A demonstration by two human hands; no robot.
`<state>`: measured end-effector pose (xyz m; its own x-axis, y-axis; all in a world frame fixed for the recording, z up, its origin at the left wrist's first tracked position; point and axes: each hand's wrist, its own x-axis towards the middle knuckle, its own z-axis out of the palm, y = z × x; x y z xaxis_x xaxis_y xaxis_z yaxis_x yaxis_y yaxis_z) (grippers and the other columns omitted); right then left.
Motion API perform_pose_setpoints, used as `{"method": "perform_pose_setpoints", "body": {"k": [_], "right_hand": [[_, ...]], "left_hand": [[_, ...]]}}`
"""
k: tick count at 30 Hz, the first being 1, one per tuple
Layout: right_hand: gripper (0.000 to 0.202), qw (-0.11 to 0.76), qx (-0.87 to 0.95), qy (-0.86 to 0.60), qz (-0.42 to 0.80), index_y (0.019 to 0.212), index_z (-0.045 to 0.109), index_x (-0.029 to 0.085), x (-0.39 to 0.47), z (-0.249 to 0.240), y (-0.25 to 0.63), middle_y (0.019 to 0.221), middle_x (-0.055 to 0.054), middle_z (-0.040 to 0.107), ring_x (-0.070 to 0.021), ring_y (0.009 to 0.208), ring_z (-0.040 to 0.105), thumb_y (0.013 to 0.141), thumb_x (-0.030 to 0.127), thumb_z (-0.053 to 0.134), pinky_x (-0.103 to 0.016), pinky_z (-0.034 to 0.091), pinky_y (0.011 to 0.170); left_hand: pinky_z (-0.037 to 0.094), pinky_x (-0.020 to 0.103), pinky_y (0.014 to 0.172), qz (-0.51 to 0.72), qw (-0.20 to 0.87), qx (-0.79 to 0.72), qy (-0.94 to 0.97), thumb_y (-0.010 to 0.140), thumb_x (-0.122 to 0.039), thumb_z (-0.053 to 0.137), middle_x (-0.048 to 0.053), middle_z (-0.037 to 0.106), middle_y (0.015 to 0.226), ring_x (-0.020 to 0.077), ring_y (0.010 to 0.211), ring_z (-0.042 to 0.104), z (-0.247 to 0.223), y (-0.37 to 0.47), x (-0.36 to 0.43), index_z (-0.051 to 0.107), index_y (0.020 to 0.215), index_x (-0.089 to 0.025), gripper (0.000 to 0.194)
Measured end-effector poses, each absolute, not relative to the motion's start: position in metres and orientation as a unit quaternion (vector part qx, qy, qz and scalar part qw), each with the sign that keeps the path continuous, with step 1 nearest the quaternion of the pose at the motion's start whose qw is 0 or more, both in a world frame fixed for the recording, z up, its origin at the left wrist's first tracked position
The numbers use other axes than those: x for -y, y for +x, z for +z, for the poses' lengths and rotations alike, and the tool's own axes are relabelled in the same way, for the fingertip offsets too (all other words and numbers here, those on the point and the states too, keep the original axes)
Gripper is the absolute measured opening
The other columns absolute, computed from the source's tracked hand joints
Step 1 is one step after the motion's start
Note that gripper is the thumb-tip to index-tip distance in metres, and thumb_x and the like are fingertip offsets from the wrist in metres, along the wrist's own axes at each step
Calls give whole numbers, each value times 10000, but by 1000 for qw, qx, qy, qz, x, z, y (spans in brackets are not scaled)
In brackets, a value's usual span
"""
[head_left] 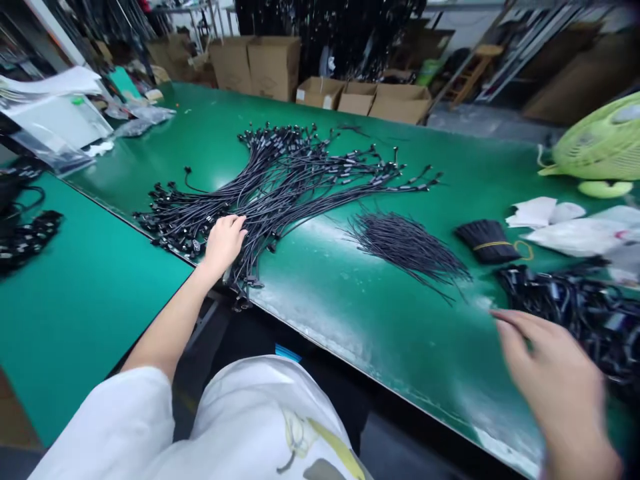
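A large heap of black cables (280, 177) with small connectors at their ends lies across the green table. My left hand (225, 241) is on the near side of this heap, its fingers curled over some of the cables. To the right, my right hand (555, 367) hovers above the table, slightly blurred. Its thumb and forefinger come together in a pinch, and I cannot make out what is between them. Just beyond it lies a loose pile of thin black strips (410, 247), like cable ties or cut wires.
A banded black bundle (487, 241) and another pile of black cables (575, 307) lie at the right. Behind them are white plastic bags (580, 230) and a light-green fan (600, 143). Cardboard boxes (273, 67) stand past the far edge. A white box (65, 120) sits far left.
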<state>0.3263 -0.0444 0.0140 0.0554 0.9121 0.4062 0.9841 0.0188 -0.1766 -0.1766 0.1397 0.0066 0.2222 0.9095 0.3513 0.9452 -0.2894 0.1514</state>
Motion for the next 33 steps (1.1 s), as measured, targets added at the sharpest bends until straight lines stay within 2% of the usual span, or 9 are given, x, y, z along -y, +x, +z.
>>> {"method": "perform_pose_setpoints", "body": {"k": [4,12,16,18,21,25,28,30,33], "right_hand": [[252,198,765,-613,-8,959,675,230,-8,6,254,1016,-121,689,-253,902,670,935,282,430,-394,546,805],[514,223,867,-445,10,1417,404,177,-96,42,84,1426,-172,429,-259,1254,493,923,266,517,-398,480,983],[207,126,888,-440,38,1070,674,204,-168,56,32,1069,-77,676,-196,940,641,889,259,589,-311,521,828],[158,143,857,-494,19,951,702,186,-201,66,44,966,-63,701,-182,886,646,887,179,558,-297,518,798],[288,240,768,-590,-67,1051,678,155,-222,94,103,1095,-98,679,-183,1005,608,913,114,428,-343,485,897],[344,290,706,-630,-143,960,710,207,-195,135,191,1054,-134,659,-268,1190,497,931,249,370,-506,366,977],[532,238,733,-598,-221,726,672,208,-155,143,230,901,-146,674,-333,1202,480,955,356,216,-565,297,868],[562,196,756,-586,-217,677,623,220,-126,133,242,696,-141,605,-325,1089,557,963,354,158,-536,341,808],[446,133,752,-622,-173,751,614,236,-77,104,241,546,-104,516,-267,680,614,958,378,245,-398,406,608]], "left_hand": [[421,455,867,-139,56,556,-818,906,-172,462,169,678,944,317,996,572,6,-180,-180,663,946,-138,208],[473,351,839,-290,-89,398,-866,958,-271,448,85,707,965,211,899,636,39,-186,-115,658,978,-185,228],[511,293,728,-360,-229,355,-832,928,-270,508,66,708,965,162,774,641,74,-204,-87,675,979,-204,187],[476,251,585,-369,-266,429,-781,914,-301,525,43,698,901,113,597,569,86,-224,-84,677,970,-205,188],[388,227,480,-368,-314,554,-678,862,-370,585,16,659,753,81,482,448,88,-260,-90,670,937,-179,222],[380,210,492,-395,-464,552,-569,778,-391,677,-7,587,643,71,486,444,67,-285,-99,647,847,-146,256],[436,215,548,-421,-584,481,-500,758,-377,701,1,590,669,90,563,531,55,-273,-99,630,837,-143,257],[467,226,579,-415,-640,431,-482,752,-367,712,14,614,708,102,600,572,54,-255,-98,639,872,-138,268],[491,242,614,-404,-637,399,-521,773,-357,705,30,653,741,112,614,604,59,-220,-95,657,946,-132,288]]}}
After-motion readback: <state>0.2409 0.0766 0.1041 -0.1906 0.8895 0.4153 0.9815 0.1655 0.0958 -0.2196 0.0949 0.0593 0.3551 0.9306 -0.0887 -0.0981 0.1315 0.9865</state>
